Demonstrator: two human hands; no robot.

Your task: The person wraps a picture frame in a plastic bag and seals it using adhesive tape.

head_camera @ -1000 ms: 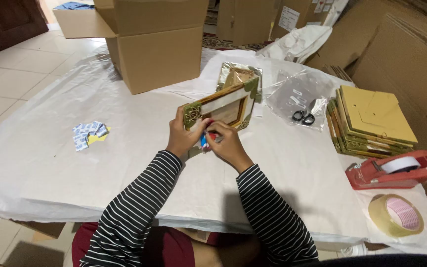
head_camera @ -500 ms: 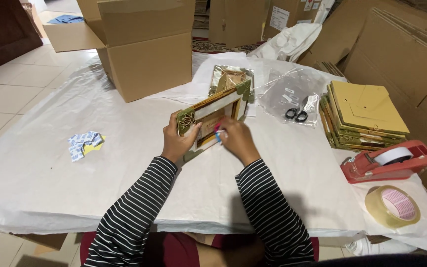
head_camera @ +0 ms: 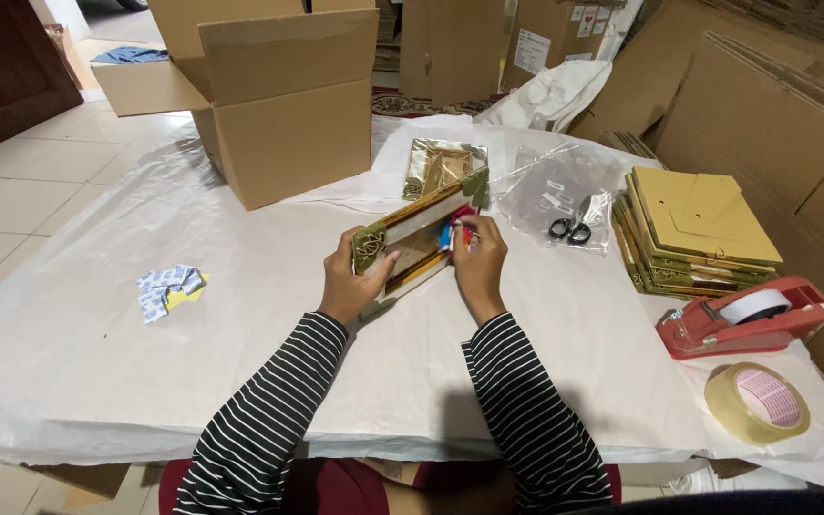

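White sheeting covers the worktop (head_camera: 97,362); tiled floor (head_camera: 11,191) shows at far left, cardboard stacked along the back and right.

Left side: small pile of blue and white slips with one yellow piece (head_camera: 170,289), lying flat, well apart from the hands. Behind it, an open cardboard box (head_camera: 283,114), flaps up, standing on the sheeting.

Centre: left hand (head_camera: 353,284), striped sleeve, grips the left corner of a gold-and-green frame (head_camera: 412,238). Thumb on the face, fingers curled round the back edge. Frame is off the worktop, tilted, its right end higher. Right hand (head_camera: 480,264) is on the frame's right side, fingers pressed together and pinching a small red and blue item (head_camera: 456,232) against it; what the item is cannot be told. Just behind the frame, a second frame in shiny wrap (head_camera: 441,162) lies flat.

Right of centre: clear plastic bags (head_camera: 555,186), with black-handled scissors (head_camera: 570,230) on their near edge. Further back, a white bundle (head_camera: 550,95).

Right side: stack of flat yellow-green folded boxes (head_camera: 698,224), neatly piled. Near it, a red tape dispenser (head_camera: 746,319) holding a white roll. Nearest the edge, a loose roll of clear tape (head_camera: 755,402), lying flat.
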